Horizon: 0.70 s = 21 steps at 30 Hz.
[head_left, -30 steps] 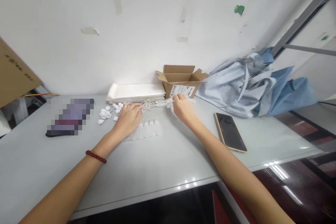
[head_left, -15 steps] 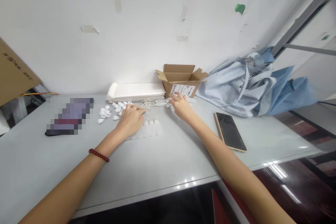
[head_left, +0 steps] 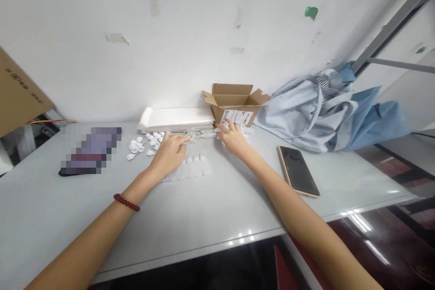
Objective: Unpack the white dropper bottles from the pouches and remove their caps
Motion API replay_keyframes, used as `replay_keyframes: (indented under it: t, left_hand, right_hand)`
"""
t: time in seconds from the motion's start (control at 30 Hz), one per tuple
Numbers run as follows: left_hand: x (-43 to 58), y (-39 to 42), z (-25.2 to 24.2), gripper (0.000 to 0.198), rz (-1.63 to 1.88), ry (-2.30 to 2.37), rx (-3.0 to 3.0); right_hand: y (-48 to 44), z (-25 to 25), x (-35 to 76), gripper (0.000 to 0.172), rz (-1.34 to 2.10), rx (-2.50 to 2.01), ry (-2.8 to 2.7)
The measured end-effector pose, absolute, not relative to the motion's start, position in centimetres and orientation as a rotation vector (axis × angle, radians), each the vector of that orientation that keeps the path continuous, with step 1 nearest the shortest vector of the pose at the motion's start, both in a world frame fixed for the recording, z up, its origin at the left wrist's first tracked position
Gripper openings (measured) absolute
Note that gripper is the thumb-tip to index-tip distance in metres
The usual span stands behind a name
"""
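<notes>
My left hand, below a red beaded bracelet's wrist, is closed at the tangle of pale strings; what its fingers pinch is too small to make out. Below it, a row of translucent white pieces lies on the table, partly covered by the hand. White crumpled pieces are scattered to its left. My right hand has its fingers apart over more clear plastic pieces, in front of the small cardboard box.
An open cardboard box and a white stack stand by the wall. A phone lies right, a pixelated item left. Blue fabric bags are heaped at the back right of the grey table.
My left hand has shifted slightly, its fingers now reaching a little further toward the strings. My right hand has moved slightly left, its fingers spread a bit more.
</notes>
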<state>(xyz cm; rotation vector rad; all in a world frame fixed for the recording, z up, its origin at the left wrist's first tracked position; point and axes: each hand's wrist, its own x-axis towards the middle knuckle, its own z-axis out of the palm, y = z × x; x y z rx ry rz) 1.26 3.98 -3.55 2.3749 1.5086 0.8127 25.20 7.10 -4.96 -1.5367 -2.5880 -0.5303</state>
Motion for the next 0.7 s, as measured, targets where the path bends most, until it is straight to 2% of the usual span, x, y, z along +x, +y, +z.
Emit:
replay_keyframes:
  t: [0.3,0.53,0.7]
  left_hand:
    - [1.9,2.9,-2.0,0.045,1.087,1.519,2.066]
    - [1.7,2.9,-2.0,0.036,1.147,1.583,1.772]
    - [1.6,2.8,-1.9,0.03,1.215,1.527,1.597]
  right_hand:
    - [7.3,-5.2,25.2,0.038,-0.563,-1.534,-2.577]
    - [7.3,-5.1,25.1,0.039,-0.554,-1.521,-2.589]
    - [6.9,-4.5,25.1,0.05,-0.477,-1.502,-2.513]
